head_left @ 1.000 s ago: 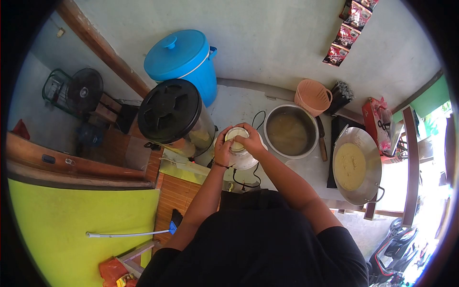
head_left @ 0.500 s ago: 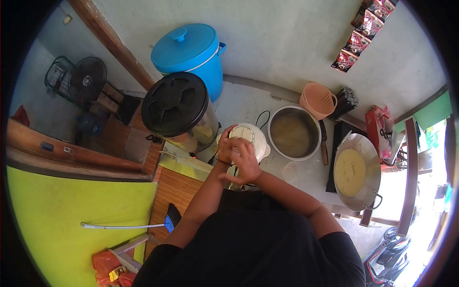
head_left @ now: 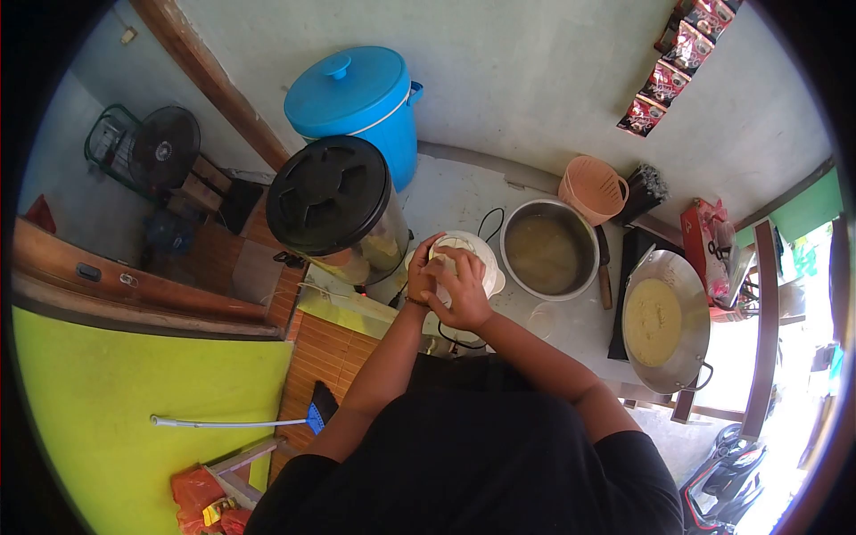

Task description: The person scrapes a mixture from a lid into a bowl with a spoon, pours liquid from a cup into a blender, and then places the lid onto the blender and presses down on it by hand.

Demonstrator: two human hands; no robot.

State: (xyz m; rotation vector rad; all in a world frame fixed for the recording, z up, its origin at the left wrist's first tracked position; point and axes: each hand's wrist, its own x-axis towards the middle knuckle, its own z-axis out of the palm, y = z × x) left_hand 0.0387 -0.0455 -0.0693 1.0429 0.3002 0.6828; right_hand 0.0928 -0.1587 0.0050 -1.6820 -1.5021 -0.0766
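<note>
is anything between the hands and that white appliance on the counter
Nothing visible. Both hands are on the white appliance: the left hand against its left side, the right hand over its top. The steel bowl and the black-lidded urn stand beside it, not between.

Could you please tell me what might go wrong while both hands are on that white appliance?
The black cord loops behind the white appliance; if the left hand or right hand shifts it, the cord may snag. The steel pot of liquid stands close beside it, so a knock could slosh liquid toward the appliance. The clear cup by the right forearm could be tipped.
</note>
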